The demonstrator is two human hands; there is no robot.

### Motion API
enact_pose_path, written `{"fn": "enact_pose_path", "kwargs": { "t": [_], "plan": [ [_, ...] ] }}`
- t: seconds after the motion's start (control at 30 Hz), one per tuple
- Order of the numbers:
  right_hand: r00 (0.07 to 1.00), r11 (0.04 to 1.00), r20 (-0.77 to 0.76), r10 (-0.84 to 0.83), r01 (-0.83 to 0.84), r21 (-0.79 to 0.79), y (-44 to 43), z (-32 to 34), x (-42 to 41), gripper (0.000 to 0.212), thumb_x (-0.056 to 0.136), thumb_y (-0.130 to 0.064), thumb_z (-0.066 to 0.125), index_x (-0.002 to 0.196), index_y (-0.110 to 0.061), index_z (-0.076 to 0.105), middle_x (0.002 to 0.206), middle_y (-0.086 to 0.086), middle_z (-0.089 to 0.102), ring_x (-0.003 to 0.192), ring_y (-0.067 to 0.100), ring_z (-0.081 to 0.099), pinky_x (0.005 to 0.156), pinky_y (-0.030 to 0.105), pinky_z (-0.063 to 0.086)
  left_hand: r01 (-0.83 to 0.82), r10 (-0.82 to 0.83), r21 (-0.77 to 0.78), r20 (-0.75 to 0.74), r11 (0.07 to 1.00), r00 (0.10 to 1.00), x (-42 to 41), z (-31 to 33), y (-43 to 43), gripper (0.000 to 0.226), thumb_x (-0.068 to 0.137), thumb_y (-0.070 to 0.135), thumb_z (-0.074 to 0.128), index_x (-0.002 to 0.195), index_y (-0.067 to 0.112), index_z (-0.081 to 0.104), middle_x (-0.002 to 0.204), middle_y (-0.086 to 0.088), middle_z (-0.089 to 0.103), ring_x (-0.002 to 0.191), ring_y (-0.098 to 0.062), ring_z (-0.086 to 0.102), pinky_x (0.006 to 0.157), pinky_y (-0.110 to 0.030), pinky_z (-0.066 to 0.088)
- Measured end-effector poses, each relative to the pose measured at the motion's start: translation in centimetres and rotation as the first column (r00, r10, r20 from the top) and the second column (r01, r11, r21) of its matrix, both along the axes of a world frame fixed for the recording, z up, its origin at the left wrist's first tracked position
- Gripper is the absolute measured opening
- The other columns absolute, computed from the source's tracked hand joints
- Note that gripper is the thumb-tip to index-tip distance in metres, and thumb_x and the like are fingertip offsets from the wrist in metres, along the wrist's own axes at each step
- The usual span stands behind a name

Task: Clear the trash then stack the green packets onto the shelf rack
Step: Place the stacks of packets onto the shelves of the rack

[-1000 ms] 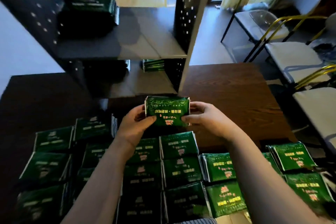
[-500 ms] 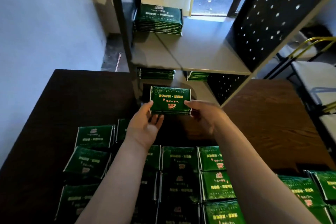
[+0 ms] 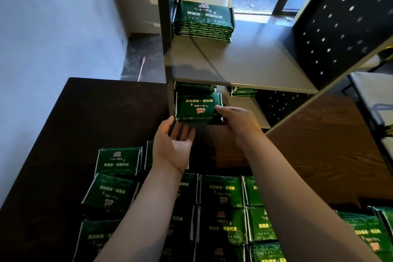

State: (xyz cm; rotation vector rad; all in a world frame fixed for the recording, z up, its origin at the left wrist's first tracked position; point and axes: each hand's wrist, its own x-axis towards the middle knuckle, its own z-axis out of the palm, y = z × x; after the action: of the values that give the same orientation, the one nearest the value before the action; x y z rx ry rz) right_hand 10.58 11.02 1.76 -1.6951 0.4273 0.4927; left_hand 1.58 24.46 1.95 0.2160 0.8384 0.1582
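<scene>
One green packet (image 3: 197, 105) at lower shelf (image 3: 248, 110), right hand (image 3: 240, 123) pinching it, left hand (image 3: 172, 147) open-palmed just beneath

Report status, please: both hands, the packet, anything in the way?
Left hand open, palm up, just below the packet. Right hand pinches its right edge. Packet at the lower shelf mouth; a stack lies behind it.

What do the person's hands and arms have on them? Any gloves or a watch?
No gloves. The left hand and the right hand are both bare, and no rings show. The left forearm and the right forearm are bare too, as far as the picture reaches: no sleeves, no watch and no bracelet on either wrist.
</scene>
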Motion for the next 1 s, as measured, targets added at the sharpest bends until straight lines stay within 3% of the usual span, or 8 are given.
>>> {"fn": "enact_pose_path", "kwargs": {
  "t": [0.2,0.33,0.43,0.7,0.87,1.0],
  "plan": [
    [1.000,0.998,-0.004,-0.026,0.027,0.065,0.2,-0.8,0.2,0.029,0.087,-0.022,0.075,0.112,-0.009,0.071,0.101,0.007,0.073,0.092,0.020,0.067,0.070,0.028,0.053,-0.051,0.051,-0.056,-0.003,0.997,0.999,0.2,0.0,0.4,0.011,0.096,0.011,0.058,0.104,0.004,0.055,0.129,-0.021,0.050,0.122,-0.034,0.054,0.113,-0.047,0.039],
    [0.999,0.993,-0.012,-0.050,0.051,0.110,0.1,-1.0,0.4,0.044,0.086,-0.016,0.075,0.125,-0.008,0.056,0.115,0.011,0.067,0.107,0.025,0.066,0.092,0.035,0.057,-0.053,0.054,-0.062,0.009,0.997,0.998,0.3,0.0,0.3,0.014,0.096,0.009,0.056,0.108,0.002,0.054,0.131,-0.022,0.052,0.122,-0.033,0.054,0.115,-0.046,0.037],
    [0.999,0.992,-0.016,-0.038,0.040,0.117,0.0,-1.1,0.4,0.048,0.086,-0.016,0.075,0.129,-0.011,0.054,0.117,0.011,0.065,0.109,0.025,0.064,0.094,0.038,0.056,-0.034,0.035,-0.045,0.024,0.998,0.999,0.1,0.2,0.0,0.012,0.097,0.009,0.055,0.104,0.000,0.056,0.131,-0.022,0.055,0.124,-0.033,0.054,0.116,-0.046,0.036],
    [0.998,0.994,-0.024,-0.052,0.054,0.094,-1.7,-0.9,-0.2,0.046,0.076,-0.019,0.081,0.118,-0.016,0.062,0.109,0.010,0.072,0.103,0.025,0.069,0.094,0.044,0.056,0.037,-0.036,-0.009,0.036,0.999,0.999,-0.7,0.6,-1.0,0.017,0.095,0.008,0.057,0.111,0.001,0.055,0.130,-0.022,0.055,0.125,-0.034,0.053,0.117,-0.047,0.034],
    [0.998,0.991,-0.018,-0.055,0.057,0.119,-4.1,-0.8,-1.4,0.025,0.080,-0.014,0.078,0.103,-0.015,0.068,0.098,0.014,0.074,0.085,0.026,0.069,0.085,0.044,0.057,0.212,-0.210,0.039,-0.052,0.977,0.976,-0.5,1.0,-3.4,0.011,0.098,0.006,0.053,0.104,0.000,0.058,0.123,-0.020,0.059,0.124,-0.032,0.054,0.115,-0.045,0.036],
    [0.999,0.996,-0.029,-0.031,0.033,0.088,-7.3,-0.8,-3.0,0.032,0.076,-0.021,0.078,0.106,-0.016,0.070,0.094,0.012,0.074,0.088,0.026,0.071,0.087,0.044,0.057,0.383,-0.371,0.136,-0.108,0.913,0.922,-0.8,0.4,-6.7,0.012,0.098,0.006,0.052,0.107,0.003,0.059,0.120,-0.015,0.064,0.118,-0.027,0.058,0.109,-0.040,0.042]
  ]
}}
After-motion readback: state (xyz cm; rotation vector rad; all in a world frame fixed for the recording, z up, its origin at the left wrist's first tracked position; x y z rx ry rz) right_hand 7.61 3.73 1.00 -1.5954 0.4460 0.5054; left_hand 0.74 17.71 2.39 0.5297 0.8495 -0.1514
